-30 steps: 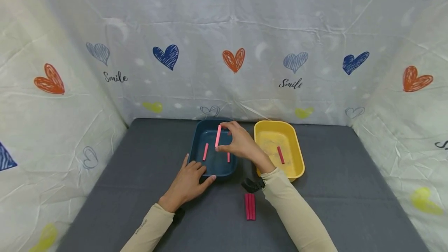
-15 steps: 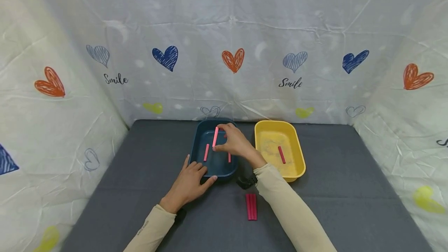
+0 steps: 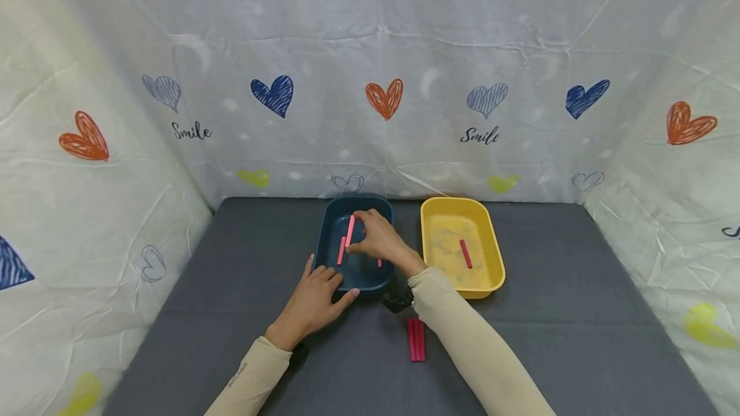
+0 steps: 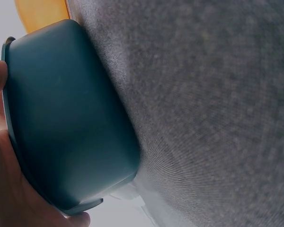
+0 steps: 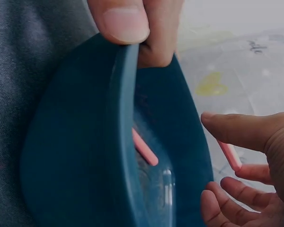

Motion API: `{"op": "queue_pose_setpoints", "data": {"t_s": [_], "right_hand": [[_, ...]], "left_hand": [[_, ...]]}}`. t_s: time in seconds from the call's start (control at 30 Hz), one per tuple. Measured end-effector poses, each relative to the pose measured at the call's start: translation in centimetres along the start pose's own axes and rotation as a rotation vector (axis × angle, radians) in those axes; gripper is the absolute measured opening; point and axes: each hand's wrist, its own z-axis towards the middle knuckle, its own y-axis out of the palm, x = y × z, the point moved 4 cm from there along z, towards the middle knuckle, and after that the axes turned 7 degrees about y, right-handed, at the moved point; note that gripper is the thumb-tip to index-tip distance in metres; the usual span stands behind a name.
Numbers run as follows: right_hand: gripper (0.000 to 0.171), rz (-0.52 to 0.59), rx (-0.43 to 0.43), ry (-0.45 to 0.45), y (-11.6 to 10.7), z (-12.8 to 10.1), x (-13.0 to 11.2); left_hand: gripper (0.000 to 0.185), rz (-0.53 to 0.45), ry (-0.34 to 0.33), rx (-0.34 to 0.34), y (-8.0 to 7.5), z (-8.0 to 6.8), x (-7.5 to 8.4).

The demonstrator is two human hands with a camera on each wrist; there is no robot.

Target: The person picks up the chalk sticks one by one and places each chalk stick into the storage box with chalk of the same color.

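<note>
My right hand (image 3: 378,236) pinches a light pink stick (image 3: 349,232), chalk-like, lengthwise between thumb and fingertips over the dark blue tub (image 3: 361,278). In the right wrist view the held stick (image 5: 230,155) shows partly behind the thumb. Inside the tub, one light pink stick (image 3: 341,251) lies just beside the held one, and another (image 3: 379,262) peeks out below my right wrist, mostly hidden. My left hand (image 3: 312,297) grips the tub's near left corner. The left wrist view shows its fingers about the rim of the tub (image 4: 66,109).
A yellow tub (image 3: 494,275) stands to the right, with one dark red stick (image 3: 466,253) and dusty smears in it. Several dark pink sticks (image 3: 416,340) lie side by side on the grey cloth in front. A printed curtain (image 3: 329,146) rises behind the table.
My right hand has moved left and slightly nearer with the pinched stick, bringing it close to the stick at the tub's left. The left hand has stayed on the rim.
</note>
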Motion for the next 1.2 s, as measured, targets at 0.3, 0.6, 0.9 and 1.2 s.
{"op": "queue_pose_setpoints", "data": {"t_s": [0.3,0.6,0.9,1.2], "right_hand": [[0.079,-0.062,-0.035,0.06,1.1,0.7,0.3],[0.079,-0.128,-0.088,0.082,2.7,1.3,0.7],[0.079,-0.183,-0.11,0.09,2.9,1.6,0.9],[0.081,-0.189,-0.113,0.099,3.1,1.7,1.0]], "left_hand": [[0.041,0.0,0.017,0.001,0.1,0.1,-0.1],[0.04,0.001,0.019,0.008,0.0,0.0,-0.1],[0.038,-0.004,0.003,-0.008,0.2,0.0,-0.1],[0.037,-0.002,0.008,-0.013,0.2,0.0,0.0]]}}
